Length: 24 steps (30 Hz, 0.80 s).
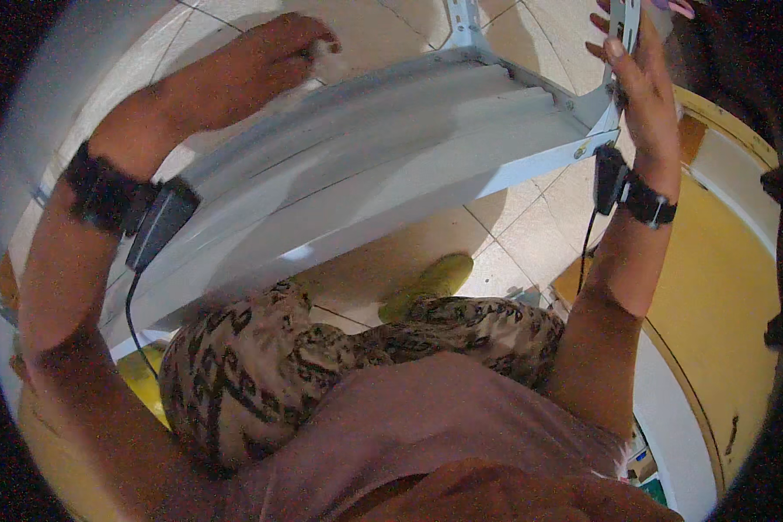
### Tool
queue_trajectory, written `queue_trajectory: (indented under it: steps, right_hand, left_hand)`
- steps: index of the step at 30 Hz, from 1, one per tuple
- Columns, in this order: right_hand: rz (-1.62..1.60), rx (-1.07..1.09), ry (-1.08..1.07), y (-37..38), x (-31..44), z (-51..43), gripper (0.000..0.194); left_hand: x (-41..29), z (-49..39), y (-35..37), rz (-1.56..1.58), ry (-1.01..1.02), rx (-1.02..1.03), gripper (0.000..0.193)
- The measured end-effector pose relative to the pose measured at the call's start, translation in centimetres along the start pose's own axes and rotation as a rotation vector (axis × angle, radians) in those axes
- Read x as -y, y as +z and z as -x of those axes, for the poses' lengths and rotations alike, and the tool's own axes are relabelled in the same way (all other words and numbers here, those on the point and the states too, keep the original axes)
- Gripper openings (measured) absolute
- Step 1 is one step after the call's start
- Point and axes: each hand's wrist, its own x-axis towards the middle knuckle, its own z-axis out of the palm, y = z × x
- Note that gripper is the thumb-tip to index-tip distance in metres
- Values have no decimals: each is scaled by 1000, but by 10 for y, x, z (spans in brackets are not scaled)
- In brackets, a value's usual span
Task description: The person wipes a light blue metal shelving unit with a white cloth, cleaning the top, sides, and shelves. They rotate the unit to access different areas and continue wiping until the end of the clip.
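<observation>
A light grey metal shelf panel (378,150) lies across in front of me, bolted at its right end to perforated angle posts. My right hand (639,78) is against the near right slotted metal post (623,32), its thumb on the post's face and its fingers spread behind. Another slotted post (463,23) rises from the shelf's far corner. My left hand (293,52) is above the far edge of the shelf, over the tiled floor, fingers curled; whether it holds anything is not clear. Both wrists wear black straps with cabled devices.
Below the shelf lie floor tiles (496,241) and a yellow-green slipper or shoe (430,284) near my patterned trousers. A yellow panel with a pale frame (711,261) stands at the right. Small items (643,466) sit at the lower right, and something yellow (143,385) at the lower left.
</observation>
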Motion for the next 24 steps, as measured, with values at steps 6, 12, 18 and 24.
queue_trajectory:
  steps: [6,12,18,24]
  right_hand:
    - [-46,-74,-8,8,-17,10,76]
    - [5,-99,-122,17,-14,6,74]
    - [141,-179,-82,20,-5,2,72]
    - [224,-248,-134,26,-5,3,71]
  left_hand:
    - [8,-136,50,151,-218,123,21]
    - [23,-240,102,285,128,118,25]
    - [19,-279,149,-64,258,-71,19]
    - [19,-273,144,-161,310,107,20]
